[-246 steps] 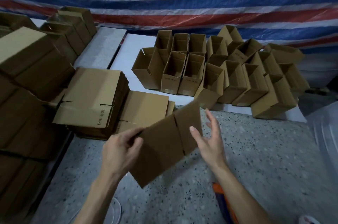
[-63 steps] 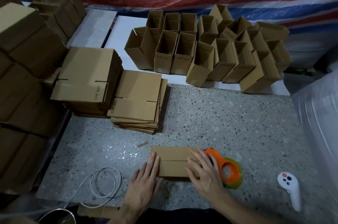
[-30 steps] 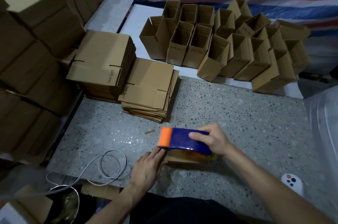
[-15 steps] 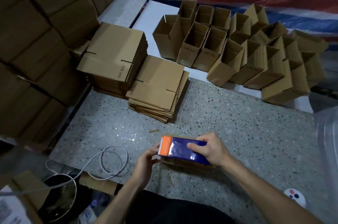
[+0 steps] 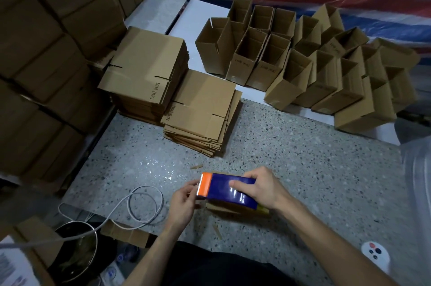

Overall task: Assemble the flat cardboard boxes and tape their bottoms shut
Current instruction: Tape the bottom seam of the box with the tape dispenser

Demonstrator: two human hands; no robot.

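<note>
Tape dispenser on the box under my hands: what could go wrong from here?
1. The left hand grips the box end right beside the toothed orange edge of the tape dispenser; a slip could nick that hand.
2. The right hand and dispenser cover most of the box, so the tape may drift off the seam unseen.
3. The white cable loops near the left forearm and could snag.

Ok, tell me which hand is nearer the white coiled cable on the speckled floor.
Left. The left hand is just right of the white coiled cable, at the orange end of the blue tape dispenser; the right hand grips that dispenser farther right.
</note>
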